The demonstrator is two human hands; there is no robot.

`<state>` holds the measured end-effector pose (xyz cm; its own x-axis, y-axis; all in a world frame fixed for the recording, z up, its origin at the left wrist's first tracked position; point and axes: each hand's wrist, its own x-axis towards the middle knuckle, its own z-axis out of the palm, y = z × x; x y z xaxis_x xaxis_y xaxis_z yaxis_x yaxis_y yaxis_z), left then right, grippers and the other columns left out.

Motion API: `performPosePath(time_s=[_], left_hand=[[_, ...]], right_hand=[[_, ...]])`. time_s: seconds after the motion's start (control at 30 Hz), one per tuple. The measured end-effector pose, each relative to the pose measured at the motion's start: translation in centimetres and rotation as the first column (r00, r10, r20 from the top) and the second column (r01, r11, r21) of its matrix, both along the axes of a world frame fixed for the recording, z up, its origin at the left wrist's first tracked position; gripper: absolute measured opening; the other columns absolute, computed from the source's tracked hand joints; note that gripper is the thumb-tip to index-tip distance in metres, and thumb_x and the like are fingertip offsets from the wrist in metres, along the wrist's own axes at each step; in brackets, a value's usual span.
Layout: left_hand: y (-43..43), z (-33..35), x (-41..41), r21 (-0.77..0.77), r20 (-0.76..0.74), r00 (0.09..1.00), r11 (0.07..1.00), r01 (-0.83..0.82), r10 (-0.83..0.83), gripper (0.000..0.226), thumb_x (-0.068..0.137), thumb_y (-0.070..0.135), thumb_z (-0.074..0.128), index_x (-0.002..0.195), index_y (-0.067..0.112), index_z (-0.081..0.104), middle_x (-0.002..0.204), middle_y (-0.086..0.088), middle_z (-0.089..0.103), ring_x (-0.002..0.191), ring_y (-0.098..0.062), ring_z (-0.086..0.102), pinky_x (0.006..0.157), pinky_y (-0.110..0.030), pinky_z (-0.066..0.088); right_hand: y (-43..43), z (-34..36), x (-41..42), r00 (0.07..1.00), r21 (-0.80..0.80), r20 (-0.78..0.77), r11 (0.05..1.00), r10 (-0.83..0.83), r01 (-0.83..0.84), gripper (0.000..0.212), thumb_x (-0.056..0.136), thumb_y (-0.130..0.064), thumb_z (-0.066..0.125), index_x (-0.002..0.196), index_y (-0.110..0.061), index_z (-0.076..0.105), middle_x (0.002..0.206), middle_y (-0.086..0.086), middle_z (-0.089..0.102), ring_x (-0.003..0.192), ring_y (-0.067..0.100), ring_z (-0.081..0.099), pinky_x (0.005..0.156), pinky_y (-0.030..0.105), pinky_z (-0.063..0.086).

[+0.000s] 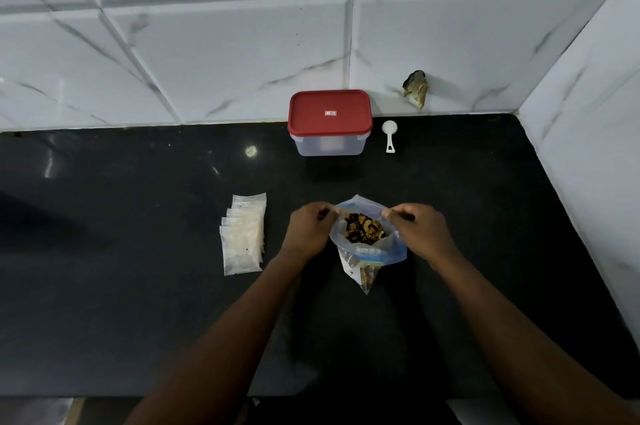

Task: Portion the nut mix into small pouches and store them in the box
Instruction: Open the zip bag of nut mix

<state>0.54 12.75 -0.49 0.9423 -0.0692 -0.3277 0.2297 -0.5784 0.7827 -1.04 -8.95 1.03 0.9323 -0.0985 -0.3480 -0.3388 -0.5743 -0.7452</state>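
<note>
A clear plastic bag of nut mix (367, 244) stands open on the black counter (138, 303), with brown nuts showing in its mouth. My left hand (310, 229) pinches the left side of the bag's rim. My right hand (420, 229) pinches the right side, so the mouth is held apart. A fanned stack of several small clear pouches (244, 236) lies flat to the left of my left hand. At the back stands a clear box with a red lid (329, 121), lid on. A white scoop (390, 139) lies just right of the box.
White marble-look tiles form the back wall and the right side wall (588, 134). A dark damaged patch (416, 87) marks the back wall above the scoop. A small pale spot (251, 150) sits on the counter left of the box.
</note>
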Motion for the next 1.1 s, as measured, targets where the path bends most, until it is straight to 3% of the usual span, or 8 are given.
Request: performPosePath(time_s=[0.13,0.27,0.4,0.53,0.67,0.8,0.9,1.1], left_hand=[[-0.5,0.8,1.1,-0.332,-0.368,0.926,0.919,-0.212,0.081,0.023,0.109,0.026,0.048,0.103,0.017,0.068,0.099,-0.009,0.070,0.090,-0.019,0.068,0.085,-0.036,0.060],[-0.4,0.3,1.9,-0.466,-0.700,0.709,0.696,-0.546,0.088,0.024,0.107,0.023,0.051,0.121,0.011,0.067,0.124,-0.017,0.068,0.120,-0.031,0.065,0.106,-0.047,0.052],[-1.1,-0.4,1.7,-0.475,-0.757,0.647,0.607,-0.637,0.087,0.035,0.108,0.023,0.049,0.135,0.005,0.061,0.104,-0.014,0.072,0.091,-0.024,0.071,0.089,-0.047,0.059],[-2.1,-0.9,1.3,-0.474,-0.747,0.646,0.556,-0.683,0.156,0.030,0.106,0.024,0.056,0.128,0.005,0.064,0.130,-0.021,0.066,0.117,-0.035,0.067,0.083,-0.050,0.060],[-2.3,-1.2,0.7,-0.435,-0.625,0.749,0.697,-0.570,0.222,0.034,0.101,0.042,0.061,0.118,0.013,0.066,0.118,-0.014,0.072,0.109,-0.030,0.070,0.099,-0.050,0.056],[-1.4,-0.9,-1.1,-0.275,-0.489,0.836,0.866,-0.419,0.249,0.035,0.094,0.044,0.070,0.114,0.015,0.065,0.106,-0.007,0.072,0.093,-0.017,0.068,0.077,-0.032,0.055],[-0.9,-1.1,-2.5,-0.208,-0.523,0.792,0.853,-0.478,0.316,0.037,0.089,0.041,0.078,0.106,0.010,0.070,0.090,-0.006,0.070,0.074,-0.013,0.064,0.062,-0.025,0.054],[-1.1,0.0,-3.5,-0.376,-0.726,0.656,0.681,-0.628,0.204,0.027,0.092,0.021,0.076,0.111,0.003,0.072,0.100,-0.015,0.078,0.084,-0.018,0.076,0.065,-0.027,0.061]], right_hand=[[-0.1,0.1,1.6,0.969,0.162,-0.231,0.979,-0.083,0.123,0.020,0.101,-0.037,0.059,0.104,-0.022,0.072,0.101,0.002,0.073,0.094,0.015,0.068,0.081,0.033,0.055],[-0.6,0.3,2.4,0.816,0.474,-0.549,0.736,-0.182,0.483,0.026,0.101,-0.028,0.060,0.115,-0.008,0.068,0.107,0.016,0.072,0.099,0.029,0.070,0.090,0.048,0.057],[-0.3,-0.7,2.6,0.724,0.455,-0.651,0.646,-0.229,0.613,0.026,0.102,-0.026,0.059,0.118,-0.006,0.064,0.117,0.023,0.067,0.110,0.038,0.067,0.097,0.056,0.054],[0.5,-2.1,2.6,0.726,0.339,-0.614,0.728,-0.310,0.596,0.025,0.100,-0.032,0.062,0.109,-0.008,0.065,0.120,0.021,0.064,0.108,0.038,0.066,0.096,0.056,0.055],[0.5,-2.8,2.4,0.779,0.225,-0.515,0.821,-0.357,0.525,0.040,0.097,-0.052,0.057,0.118,-0.019,0.063,0.118,0.014,0.064,0.102,0.031,0.067,0.092,0.051,0.057],[-0.3,-1.5,0.3,0.871,0.182,-0.410,0.911,-0.272,0.370,0.043,0.090,-0.060,0.064,0.112,-0.023,0.064,0.108,0.006,0.068,0.097,0.024,0.068,0.081,0.041,0.057],[-1.0,-1.1,-1.8,0.866,0.164,-0.453,0.935,-0.212,0.314,0.038,0.088,-0.050,0.071,0.110,-0.018,0.067,0.105,0.009,0.069,0.094,0.023,0.067,0.077,0.036,0.056],[-1.5,-0.4,-2.7,0.764,0.401,-0.572,0.710,-0.299,0.579,0.025,0.090,-0.022,0.073,0.109,-0.006,0.071,0.107,0.016,0.074,0.094,0.023,0.070,0.068,0.031,0.057]])
